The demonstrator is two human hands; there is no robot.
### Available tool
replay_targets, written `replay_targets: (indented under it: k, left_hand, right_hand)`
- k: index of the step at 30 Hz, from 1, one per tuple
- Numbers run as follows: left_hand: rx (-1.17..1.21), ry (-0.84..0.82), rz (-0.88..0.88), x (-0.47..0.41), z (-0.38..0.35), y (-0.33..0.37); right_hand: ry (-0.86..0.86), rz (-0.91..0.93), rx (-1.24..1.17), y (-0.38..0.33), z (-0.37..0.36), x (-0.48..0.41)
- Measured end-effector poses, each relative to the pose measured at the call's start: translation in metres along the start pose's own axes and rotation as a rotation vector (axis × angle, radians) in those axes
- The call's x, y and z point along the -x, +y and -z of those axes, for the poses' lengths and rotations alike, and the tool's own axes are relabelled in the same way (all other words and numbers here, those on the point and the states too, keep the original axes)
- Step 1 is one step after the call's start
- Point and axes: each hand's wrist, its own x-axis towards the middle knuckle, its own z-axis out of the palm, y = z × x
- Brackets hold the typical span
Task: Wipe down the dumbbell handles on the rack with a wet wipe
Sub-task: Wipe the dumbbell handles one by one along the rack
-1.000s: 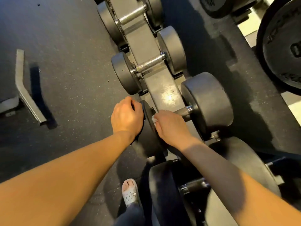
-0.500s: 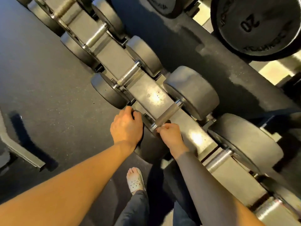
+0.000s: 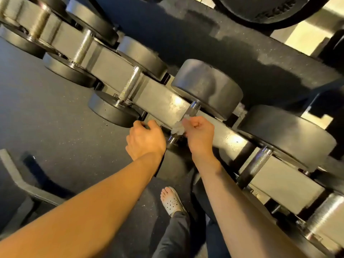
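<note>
Dumbbell (image 3: 208, 88): lies across the rack at the centre of the view. Its far head is at 1 o'clock of the hands and its near head is under the left one.
Left hand (image 3: 145, 140): fingers are curled over the rim of the near head, in the same place as half a second ago, apparently steadying the weight.
Right hand (image 3: 200, 135): closed round the wet wipe and pressing it to the bar. Half a second ago it sat at the near collar with the bar bare, and it has since slid up onto the bar.
Handle (image 3: 194, 107): only a short bright stretch by the far head shows.
Wet wipe (image 3: 177, 128): a bunched white wad between fingers and bar, at 10 o'clock of the right hand.
Meaning: this looks like mid-stroke on one bar, with the far stretch left to cover.
Floor (image 3: 46, 118): dark speckled matting, from 7 to 11 o'clock.
Rack (image 3: 160, 97): a grey rail running from 10 to 4 o'clock.
Weight plate (image 3: 264, 10): at 1 o'clock, well apart.
Next dumbbell (image 3: 286, 135): at 4 o'clock with its bar bare. Its big head crowds the right forearm.
Smaller dumbbell (image 3: 113, 108): at 10 o'clock, just beside the left hand.
Bracket (image 3: 16, 175): at 8 o'clock on the floor.
Foot (image 3: 172, 201): in a sandal at 6 o'clock, below the near head.
</note>
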Motion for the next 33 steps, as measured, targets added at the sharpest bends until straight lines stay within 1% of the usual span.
replay_targets:
  k: [3,4,6,7,8,9,11,12,13,14,17,18,21,22,24,26,27,30,31,32,33]
  left_hand:
    - [0.010,0.000,0.004,0.000,0.001,0.001]
    - [0.014,0.003,0.004,0.000,0.001,0.001]
    - [0.029,0.007,0.003,0.003,0.003,0.002]
    - [0.033,0.008,0.005,0.004,0.003,0.003]
    - [0.036,0.011,0.008,0.004,0.003,0.002]
    - [0.039,0.014,0.011,0.005,0.003,0.002]
    - [0.043,0.026,0.014,0.006,0.003,0.004]
    - [0.045,0.035,0.016,0.007,0.003,0.004]
    - [0.047,0.042,0.019,0.007,0.003,0.005]
    - [0.052,0.045,0.023,0.008,0.003,0.005]
    - [0.064,0.052,0.032,0.008,0.004,0.006]
    - [0.066,0.055,0.031,0.008,0.003,0.006]
    - [0.073,0.059,0.026,0.010,0.004,0.007]
    - [0.075,0.059,0.026,0.010,0.004,0.007]
    - [0.080,0.060,0.021,0.010,0.004,0.007]
    - [0.083,0.063,0.014,0.010,0.004,0.007]
    - [0.079,0.063,0.011,0.010,0.004,0.007]
    - [0.086,0.068,0.010,0.009,0.003,0.007]
    - [0.086,0.071,0.014,0.009,0.002,0.007]
    - [0.080,0.072,0.017,0.009,0.002,0.006]
    - [0.080,0.073,0.021,0.009,0.002,0.007]
  right_hand:
    - [-0.196,-0.001,0.282,0.024,0.001,0.015]
    - [-0.231,-0.007,0.356,0.029,0.003,0.016]
    - [-0.244,0.061,0.442,0.028,0.010,0.009]
    - [-0.226,0.100,0.417,0.026,0.012,0.006]
    - [-0.170,0.106,0.342,0.023,0.012,0.002]
    - [-0.082,0.056,0.214,0.019,0.012,-0.002]
    - [0.083,-0.147,-0.123,0.012,0.010,-0.012]
    - [0.101,-0.236,-0.270,0.010,0.008,-0.012]
    - [0.080,-0.281,-0.339,0.009,0.005,-0.010]
    - [0.054,-0.282,-0.289,0.009,0.002,-0.005]
    - [-0.057,-0.215,0.085,0.014,0.000,0.017]
    - [-0.106,-0.222,0.142,0.016,0.003,0.022]
    - [-0.250,-0.257,0.058,0.013,0.009,0.023]
    - [-0.263,-0.221,0.115,0.014,0.010,0.022]
    - [-0.231,-0.183,0.181,0.015,0.011,0.019]
    - [-0.148,-0.182,0.174,0.012,0.013,0.010]
    - [-0.086,-0.195,0.113,0.008,0.015,0.004]
    - [0.126,-0.267,-0.321,-0.016,0.017,-0.017]
    - [0.152,-0.271,-0.387,-0.020,0.015,-0.019]
    - [0.144,-0.253,-0.350,-0.020,0.012,-0.016]
    - [0.107,-0.216,-0.255,-0.015,0.010,-0.009]
